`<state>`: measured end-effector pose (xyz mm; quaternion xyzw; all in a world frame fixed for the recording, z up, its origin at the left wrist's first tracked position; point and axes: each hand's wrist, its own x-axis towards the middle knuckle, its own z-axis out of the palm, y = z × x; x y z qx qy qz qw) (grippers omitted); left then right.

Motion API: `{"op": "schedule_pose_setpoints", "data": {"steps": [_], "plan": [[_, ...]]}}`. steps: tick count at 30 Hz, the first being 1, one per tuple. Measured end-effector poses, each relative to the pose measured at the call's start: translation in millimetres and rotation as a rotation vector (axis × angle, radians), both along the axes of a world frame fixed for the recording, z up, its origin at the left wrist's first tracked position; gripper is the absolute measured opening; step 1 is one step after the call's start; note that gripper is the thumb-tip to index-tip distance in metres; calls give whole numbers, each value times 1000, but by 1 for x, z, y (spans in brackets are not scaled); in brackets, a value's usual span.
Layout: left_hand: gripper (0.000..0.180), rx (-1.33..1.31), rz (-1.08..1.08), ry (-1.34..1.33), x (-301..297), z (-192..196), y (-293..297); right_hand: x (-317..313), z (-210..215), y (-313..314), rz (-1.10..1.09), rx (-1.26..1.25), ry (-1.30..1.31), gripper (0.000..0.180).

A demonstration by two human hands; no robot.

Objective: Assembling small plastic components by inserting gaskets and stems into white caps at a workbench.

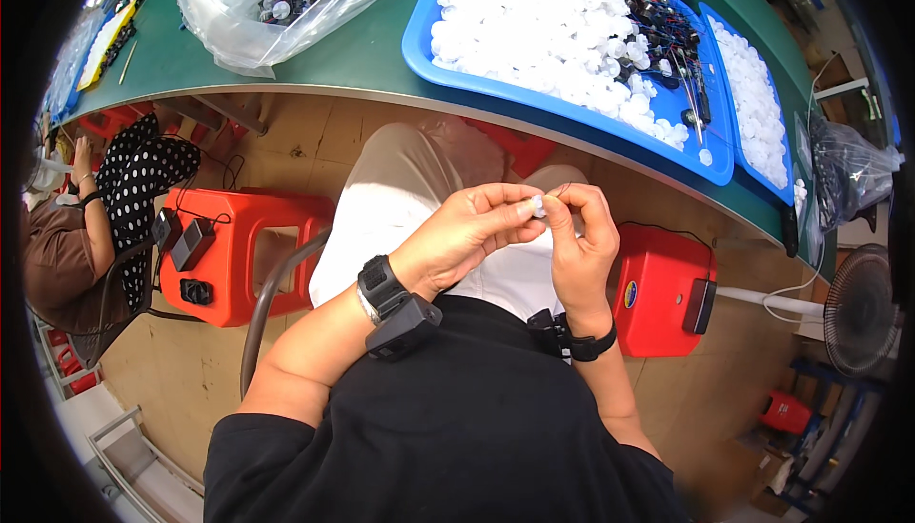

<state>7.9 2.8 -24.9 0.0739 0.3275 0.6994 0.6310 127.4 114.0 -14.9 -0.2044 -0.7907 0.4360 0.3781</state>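
Above my lap, my left hand (477, 228) pinches a small white plastic piece (538, 207) between thumb and fingers. My right hand (583, 237) meets it there, its thumb and forefinger closed right beside the piece. A thin dark strand, perhaps a wire, shows at the right fingertips; what else they grip is hidden. Beyond my hands, on the green table (334, 73), a blue tray (572, 113) holds a heap of white plastic pieces (534, 28) and a pile of small black parts with thin wires (658, 28).
A second blue tray (724, 23) of white pieces stands to the right. A clear plastic bag (219, 28) of small parts lies at far left. Red stools (229, 256) flank me, and a fan (858, 309) stands right. Another person (71, 247) sits at left.
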Motion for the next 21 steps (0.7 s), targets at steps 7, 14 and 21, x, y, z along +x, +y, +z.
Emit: {"op": "schedule_pose_setpoints", "data": {"steps": [7, 14, 21], "plan": [[30, 13, 78, 246, 8, 7, 1, 3, -14, 0, -34, -159, 2, 11], [32, -115, -14, 451, 4, 18, -1, 5, -9, 0, -31, 77, 1, 11], [32, -40, 79, 433, 8, 21, 0, 4, 0, 6, 206, -746, 50, 14]]}}
